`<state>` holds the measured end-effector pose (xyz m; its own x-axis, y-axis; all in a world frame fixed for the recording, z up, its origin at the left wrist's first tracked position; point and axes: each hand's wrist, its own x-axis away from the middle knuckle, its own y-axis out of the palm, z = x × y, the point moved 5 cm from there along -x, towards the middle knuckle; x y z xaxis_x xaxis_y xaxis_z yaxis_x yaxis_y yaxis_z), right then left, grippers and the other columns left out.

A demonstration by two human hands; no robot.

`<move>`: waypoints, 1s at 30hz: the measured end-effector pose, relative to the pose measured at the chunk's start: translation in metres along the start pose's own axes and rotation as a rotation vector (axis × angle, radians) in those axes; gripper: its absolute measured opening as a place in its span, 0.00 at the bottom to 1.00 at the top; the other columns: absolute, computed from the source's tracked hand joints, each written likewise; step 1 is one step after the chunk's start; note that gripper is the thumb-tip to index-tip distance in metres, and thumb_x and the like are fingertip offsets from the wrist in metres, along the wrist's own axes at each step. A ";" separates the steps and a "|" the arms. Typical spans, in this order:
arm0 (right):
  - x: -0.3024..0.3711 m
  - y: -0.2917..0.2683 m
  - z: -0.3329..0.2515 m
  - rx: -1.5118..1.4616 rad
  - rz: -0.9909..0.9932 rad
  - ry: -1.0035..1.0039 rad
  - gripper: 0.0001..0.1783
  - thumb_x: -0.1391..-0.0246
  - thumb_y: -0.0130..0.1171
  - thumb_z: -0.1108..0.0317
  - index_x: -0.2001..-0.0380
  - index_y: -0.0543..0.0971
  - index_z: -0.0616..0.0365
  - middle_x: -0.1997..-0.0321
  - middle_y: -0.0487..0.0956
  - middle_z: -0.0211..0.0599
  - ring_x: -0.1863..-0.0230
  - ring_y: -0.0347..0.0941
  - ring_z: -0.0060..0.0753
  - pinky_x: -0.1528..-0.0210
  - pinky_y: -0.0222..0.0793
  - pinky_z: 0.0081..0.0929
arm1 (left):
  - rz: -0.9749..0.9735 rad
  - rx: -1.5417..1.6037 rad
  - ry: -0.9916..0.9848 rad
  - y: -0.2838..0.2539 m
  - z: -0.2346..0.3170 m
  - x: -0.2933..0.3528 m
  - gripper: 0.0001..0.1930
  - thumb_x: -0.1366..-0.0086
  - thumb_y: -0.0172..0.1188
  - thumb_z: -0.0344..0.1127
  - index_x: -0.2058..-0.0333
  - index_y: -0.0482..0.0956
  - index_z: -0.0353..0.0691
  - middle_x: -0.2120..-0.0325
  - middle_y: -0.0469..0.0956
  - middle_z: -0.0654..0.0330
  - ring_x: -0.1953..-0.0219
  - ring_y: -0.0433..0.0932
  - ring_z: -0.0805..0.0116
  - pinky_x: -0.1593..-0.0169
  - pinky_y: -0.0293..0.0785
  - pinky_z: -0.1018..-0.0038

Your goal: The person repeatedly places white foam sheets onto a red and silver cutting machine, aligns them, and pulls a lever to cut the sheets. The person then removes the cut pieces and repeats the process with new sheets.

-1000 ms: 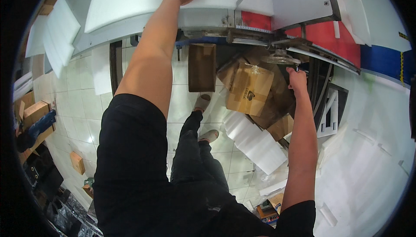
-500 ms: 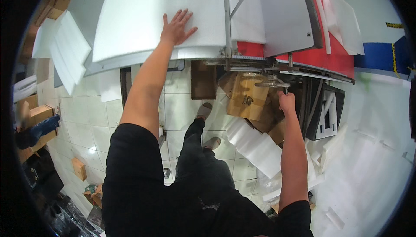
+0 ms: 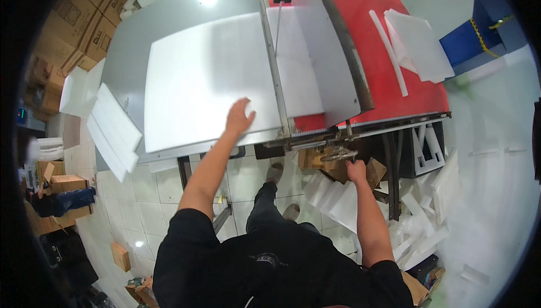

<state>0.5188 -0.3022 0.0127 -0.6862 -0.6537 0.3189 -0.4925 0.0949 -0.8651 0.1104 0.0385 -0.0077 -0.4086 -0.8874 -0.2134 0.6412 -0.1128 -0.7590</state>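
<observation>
A large white foam sheet lies flat on the grey tabletop, its right side along a metal rail. My left hand rests on the sheet near its front right corner, with the fingers extended and nothing held. Below the front edge of the table is a metal handwheel. My right hand is closed round the handle at its right side. Past the rail, another white foam piece lies beside a tilted grey panel.
On the red tabletop are a foam strip and sheets. Foam planks lean over the left edge. Cardboard boxes are stacked at far left. Foam sheets and a black frame crowd the floor at right.
The view has shifted, bringing more of the tabletop in. My left hand's spread fingers have drawn closer together, nearer the sheet's right side. My right hand keeps hold of the handwheel handle.
</observation>
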 end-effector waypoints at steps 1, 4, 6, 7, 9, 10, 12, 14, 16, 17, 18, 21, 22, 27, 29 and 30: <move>-0.003 -0.002 0.003 0.031 -0.037 0.023 0.24 0.48 0.63 0.56 0.67 0.83 0.74 0.59 0.81 0.67 0.53 0.78 0.66 0.49 0.73 0.51 | -0.028 0.023 -0.036 0.005 0.030 0.002 0.26 0.38 0.65 0.41 0.42 0.73 0.40 0.42 0.75 0.51 0.38 0.70 0.51 0.35 0.66 0.61; 0.000 -0.009 -0.005 -0.022 -0.067 0.095 0.25 0.48 0.63 0.55 0.65 0.83 0.74 0.56 0.80 0.68 0.50 0.77 0.66 0.47 0.73 0.51 | -0.219 0.332 -0.307 0.023 0.098 0.000 0.27 0.39 0.67 0.44 0.44 0.75 0.38 0.59 0.85 0.53 0.59 0.84 0.51 0.52 0.79 0.60; 0.005 -0.020 -0.015 0.047 -0.088 0.128 0.26 0.48 0.63 0.54 0.64 0.83 0.74 0.57 0.81 0.68 0.48 0.77 0.65 0.46 0.72 0.50 | -0.230 0.306 -0.359 0.066 0.107 -0.001 0.30 0.42 0.69 0.45 0.46 0.75 0.32 0.59 0.85 0.49 0.59 0.85 0.53 0.50 0.80 0.61; 0.005 -0.020 -0.019 0.055 -0.090 0.101 0.26 0.48 0.63 0.54 0.63 0.83 0.74 0.57 0.81 0.68 0.49 0.77 0.66 0.46 0.72 0.49 | -0.230 0.321 -0.455 0.078 0.111 -0.007 0.30 0.42 0.70 0.46 0.47 0.76 0.31 0.60 0.85 0.49 0.62 0.85 0.55 0.53 0.81 0.62; -0.002 -0.017 -0.005 0.033 -0.131 0.118 0.26 0.47 0.64 0.54 0.63 0.83 0.73 0.58 0.81 0.68 0.50 0.77 0.66 0.46 0.72 0.49 | -0.239 0.360 -0.635 0.098 0.122 -0.022 0.32 0.43 0.72 0.49 0.49 0.77 0.29 0.62 0.85 0.48 0.67 0.86 0.58 0.58 0.83 0.64; -0.003 -0.017 -0.008 -0.002 -0.181 0.159 0.25 0.47 0.64 0.55 0.62 0.83 0.73 0.57 0.81 0.68 0.50 0.78 0.66 0.46 0.73 0.49 | -0.305 0.393 -0.734 0.100 0.124 -0.029 0.31 0.44 0.72 0.49 0.52 0.78 0.28 0.62 0.85 0.48 0.68 0.86 0.59 0.60 0.84 0.64; 0.001 -0.030 -0.024 0.058 -0.117 0.077 0.25 0.47 0.63 0.54 0.62 0.83 0.73 0.59 0.81 0.68 0.51 0.78 0.66 0.47 0.73 0.49 | -0.443 0.456 -0.935 0.100 0.127 -0.039 0.30 0.44 0.72 0.50 0.56 0.79 0.26 0.63 0.85 0.47 0.68 0.86 0.59 0.63 0.85 0.65; 0.005 -0.038 -0.036 0.080 -0.153 0.092 0.26 0.48 0.63 0.54 0.63 0.83 0.73 0.60 0.81 0.67 0.52 0.78 0.65 0.48 0.73 0.49 | -0.484 0.412 -0.923 0.094 0.129 -0.046 0.30 0.44 0.73 0.51 0.59 0.80 0.25 0.64 0.84 0.47 0.68 0.86 0.58 0.66 0.85 0.64; 0.005 -0.041 -0.037 0.075 -0.135 0.133 0.25 0.49 0.63 0.53 0.66 0.84 0.71 0.61 0.82 0.65 0.54 0.79 0.64 0.49 0.75 0.50 | -0.509 0.360 -0.900 0.085 0.134 -0.053 0.29 0.45 0.74 0.51 0.61 0.80 0.24 0.65 0.84 0.47 0.68 0.86 0.58 0.68 0.85 0.63; 0.003 -0.042 -0.037 0.078 -0.145 0.154 0.24 0.49 0.63 0.53 0.67 0.84 0.70 0.61 0.82 0.64 0.54 0.80 0.64 0.49 0.75 0.50 | -0.509 0.336 -0.894 0.080 0.136 -0.055 0.29 0.45 0.74 0.51 0.61 0.80 0.24 0.65 0.84 0.47 0.68 0.86 0.58 0.68 0.85 0.63; 0.004 -0.041 -0.038 0.081 -0.157 0.171 0.24 0.49 0.63 0.53 0.67 0.85 0.70 0.61 0.82 0.64 0.54 0.80 0.64 0.49 0.75 0.50 | -0.504 0.311 -0.892 0.074 0.134 -0.055 0.29 0.45 0.74 0.51 0.62 0.80 0.25 0.65 0.84 0.46 0.68 0.86 0.58 0.69 0.86 0.63; 0.004 -0.045 -0.041 0.104 -0.139 0.170 0.23 0.49 0.64 0.53 0.69 0.85 0.68 0.62 0.83 0.62 0.55 0.81 0.62 0.50 0.76 0.50 | -0.531 0.478 -0.925 0.089 0.113 -0.052 0.29 0.45 0.76 0.49 0.59 0.79 0.26 0.65 0.83 0.46 0.69 0.86 0.57 0.67 0.86 0.64; 0.005 -0.048 -0.044 0.108 -0.138 0.176 0.22 0.49 0.64 0.54 0.69 0.85 0.68 0.63 0.83 0.62 0.56 0.81 0.62 0.50 0.76 0.50 | -0.566 0.493 -0.909 0.089 0.114 -0.056 0.29 0.45 0.76 0.49 0.58 0.78 0.27 0.65 0.82 0.46 0.69 0.85 0.57 0.67 0.87 0.64; 0.001 -0.055 -0.048 0.082 -0.163 0.210 0.22 0.49 0.64 0.53 0.70 0.85 0.67 0.64 0.83 0.61 0.57 0.82 0.60 0.51 0.76 0.49 | -0.545 0.659 -0.876 0.093 0.111 -0.058 0.28 0.44 0.76 0.43 0.55 0.74 0.27 0.65 0.81 0.48 0.67 0.85 0.60 0.71 0.85 0.66; -0.002 -0.052 -0.050 0.071 -0.176 0.193 0.23 0.50 0.65 0.53 0.69 0.85 0.68 0.64 0.83 0.63 0.57 0.81 0.62 0.52 0.75 0.50 | -0.516 0.806 -0.921 0.101 0.103 -0.048 0.30 0.44 0.76 0.40 0.52 0.70 0.28 0.60 0.79 0.47 0.64 0.84 0.58 0.68 0.86 0.65; -0.005 -0.050 -0.049 0.063 -0.168 0.179 0.23 0.50 0.65 0.54 0.69 0.85 0.69 0.64 0.83 0.63 0.57 0.81 0.63 0.52 0.75 0.51 | -0.494 0.883 -0.938 0.106 0.102 -0.044 0.31 0.44 0.76 0.39 0.51 0.69 0.28 0.58 0.78 0.47 0.62 0.84 0.58 0.67 0.87 0.64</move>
<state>0.5206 -0.2673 0.0729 -0.6842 -0.5121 0.5192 -0.5774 -0.0546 -0.8147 0.2621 0.0200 -0.0161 -0.3520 -0.5990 0.7193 0.8983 -0.4319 0.0799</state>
